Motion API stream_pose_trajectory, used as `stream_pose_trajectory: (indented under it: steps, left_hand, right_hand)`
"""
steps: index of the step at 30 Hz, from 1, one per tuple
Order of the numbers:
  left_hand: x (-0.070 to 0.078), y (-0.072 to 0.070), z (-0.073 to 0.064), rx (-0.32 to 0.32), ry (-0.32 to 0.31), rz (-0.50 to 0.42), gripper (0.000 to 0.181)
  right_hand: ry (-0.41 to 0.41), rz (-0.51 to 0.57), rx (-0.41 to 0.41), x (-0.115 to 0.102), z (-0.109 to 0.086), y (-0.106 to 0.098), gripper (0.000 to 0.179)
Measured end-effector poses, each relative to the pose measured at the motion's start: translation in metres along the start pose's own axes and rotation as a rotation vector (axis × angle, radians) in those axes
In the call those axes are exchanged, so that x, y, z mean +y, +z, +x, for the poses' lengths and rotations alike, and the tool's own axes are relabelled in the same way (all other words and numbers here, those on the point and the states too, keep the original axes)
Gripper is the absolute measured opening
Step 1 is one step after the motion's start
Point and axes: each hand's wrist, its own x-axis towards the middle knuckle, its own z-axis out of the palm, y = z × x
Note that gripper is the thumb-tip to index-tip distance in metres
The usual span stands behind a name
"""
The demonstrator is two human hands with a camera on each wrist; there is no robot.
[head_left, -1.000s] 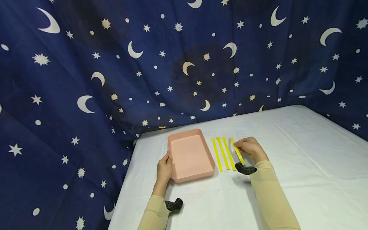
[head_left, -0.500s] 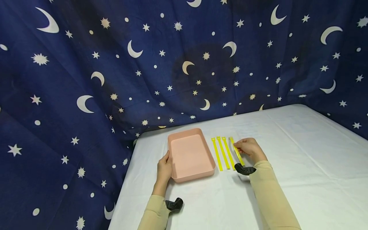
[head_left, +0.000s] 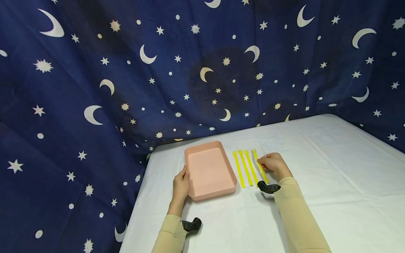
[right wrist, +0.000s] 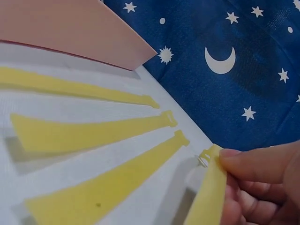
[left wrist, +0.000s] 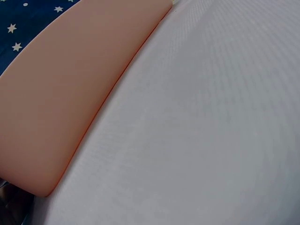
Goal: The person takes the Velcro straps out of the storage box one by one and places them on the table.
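A pink rectangular tray (head_left: 209, 172) lies on the white-covered table. My left hand (head_left: 181, 186) grips its left wall at the rim; in the left wrist view only the tray's outer wall (left wrist: 70, 93) shows, without the fingers. My right hand (head_left: 274, 163) pinches a yellow cable strap (head_left: 263, 173) with a slotted head between thumb and fingers. Up close, that strap (right wrist: 208, 197) slants over the cloth and casts a grey shadow. Side by side between it and the tray lie several like straps, such as the nearest one (head_left: 251, 168), their slotted heads toward the back.
A dark blue curtain (head_left: 177, 102) with moons and stars hangs behind and left of the table. White cloth (head_left: 341, 196) stretches right of my right arm. Black wrist-worn pieces (head_left: 191, 225) stick out from both sleeves.
The pinched strap has tilted slightly, with more of the grey shadow showing along its left side. My right hand has shifted very little. My left hand and the tray stay put.
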Motion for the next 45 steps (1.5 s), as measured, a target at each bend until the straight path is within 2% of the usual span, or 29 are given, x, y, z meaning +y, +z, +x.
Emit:
stream_pose_trajectory:
  steps: [15,22,31,38,45]
  left_hand:
    - [0.000,0.000,0.000,-0.003,0.004,0.007,0.041]
    - [0.000,0.000,-0.001,0.012,0.003,0.003,0.040]
    - [0.001,0.000,0.000,-0.002,0.010,-0.001,0.041]
    - [0.004,0.000,0.001,-0.017,-0.009,-0.022,0.042]
    - [0.003,0.000,-0.003,-0.018,-0.023,-0.027,0.043]
  right_hand:
    - [0.016,-0.017,0.036,0.001,0.002,0.005,0.020]
    - [0.002,-0.073,0.045,0.002,0.004,0.009,0.017]
    - [0.020,-0.188,0.081,0.002,0.010,0.011,0.015]
    - [0.027,-0.242,0.127,-0.002,0.006,0.013,0.015]
    - [-0.019,-0.307,0.160,-0.001,-0.001,0.017,0.016]
